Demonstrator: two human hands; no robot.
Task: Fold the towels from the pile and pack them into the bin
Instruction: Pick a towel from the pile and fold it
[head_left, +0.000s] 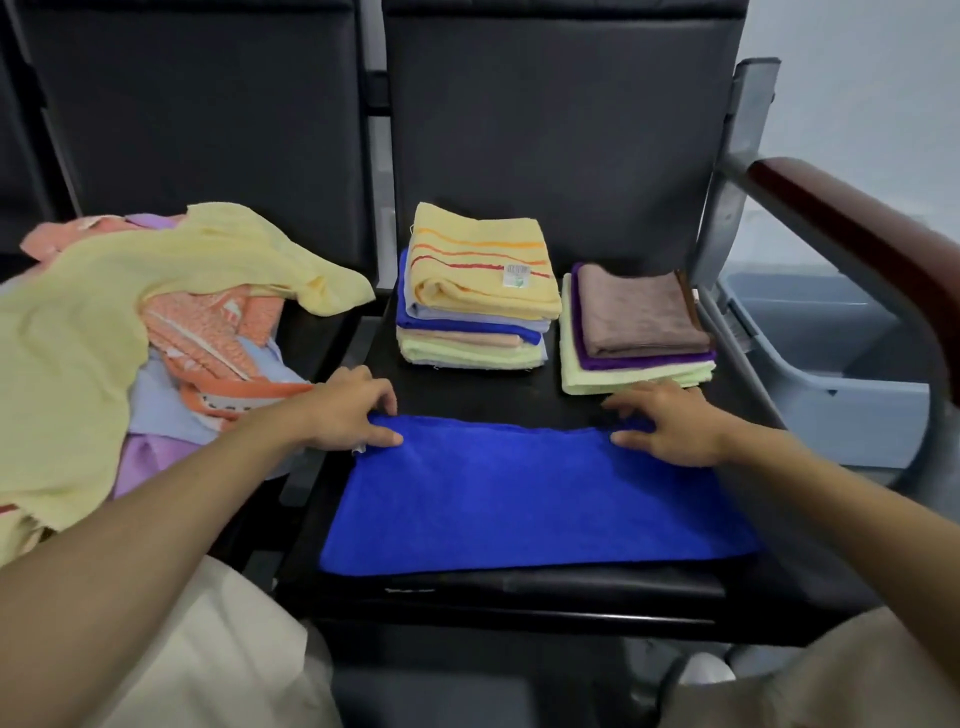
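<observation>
On the black seat (519, 395) before the person lies a blue towel (530, 499), spread flat. The left hand (353, 410) pinches its far left corner and the right hand (670, 421) its far right corner, the two well apart. Behind it stand a taller stack (472, 291) and a shorter stack (639, 327) of folded towels. The loose pile (104, 322) covers the neighbouring seat on the left, and a grey bin (831, 364) sits beyond the armrest (852, 234).

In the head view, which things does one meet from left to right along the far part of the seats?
The unfolded towel pile → stack topped by yellow striped towel → stack topped by brown towel → grey bin.
</observation>
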